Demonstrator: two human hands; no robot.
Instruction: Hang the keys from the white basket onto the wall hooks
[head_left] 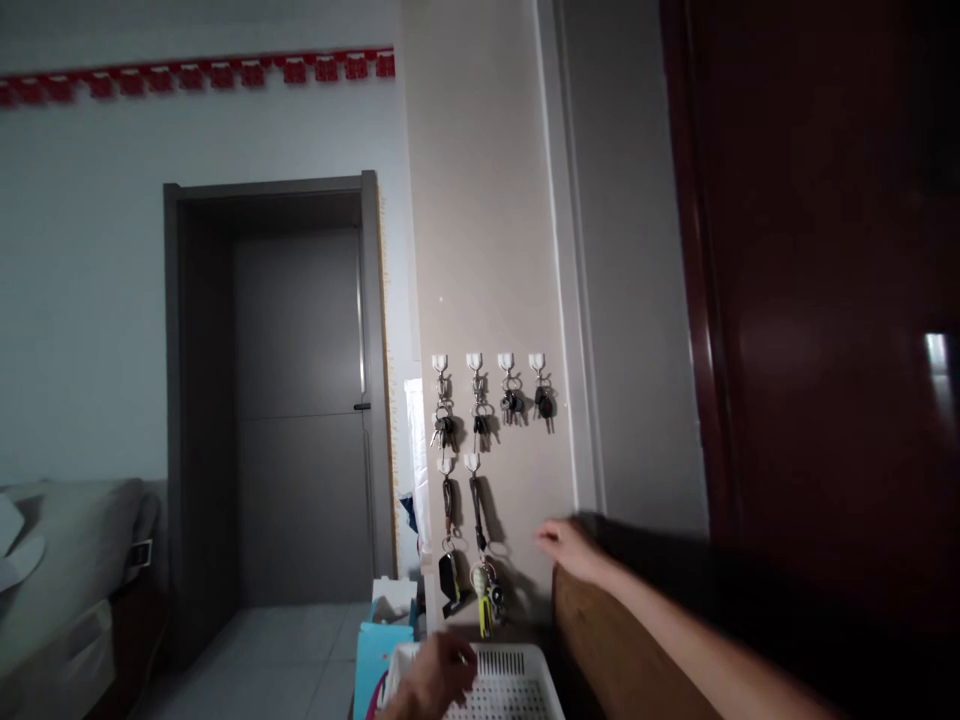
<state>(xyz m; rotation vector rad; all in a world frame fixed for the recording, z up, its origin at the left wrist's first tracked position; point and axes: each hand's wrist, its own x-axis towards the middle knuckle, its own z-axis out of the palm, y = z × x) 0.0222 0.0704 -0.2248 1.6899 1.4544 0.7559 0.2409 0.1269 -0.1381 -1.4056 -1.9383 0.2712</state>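
Note:
My left hand (pixel 439 672), blurred, is over the near left part of a white plastic basket (pixel 551 680). Its fingers curl inward, and I cannot see whether anything is in them. To the right of the lower keys, my right hand (pixel 561 543) is close to the wall with its fingers drawn together and nothing visible in them. Several key bunches (pixel 512 404) hang from an upper row of white hooks (pixel 506 360). Below, a black key fob on a strap (pixel 448 576) and a strap with keys and a yellow-green tag (pixel 484 605) hang from two more hooks.
A blue box (pixel 379 650) stands left of the basket. Brown wooden furniture (pixel 600 640) lies beneath my right forearm. A dark red door (pixel 810 300) is at the right, a grey door (pixel 300 420) farther back, and a sofa (pixel 67 560) at the left.

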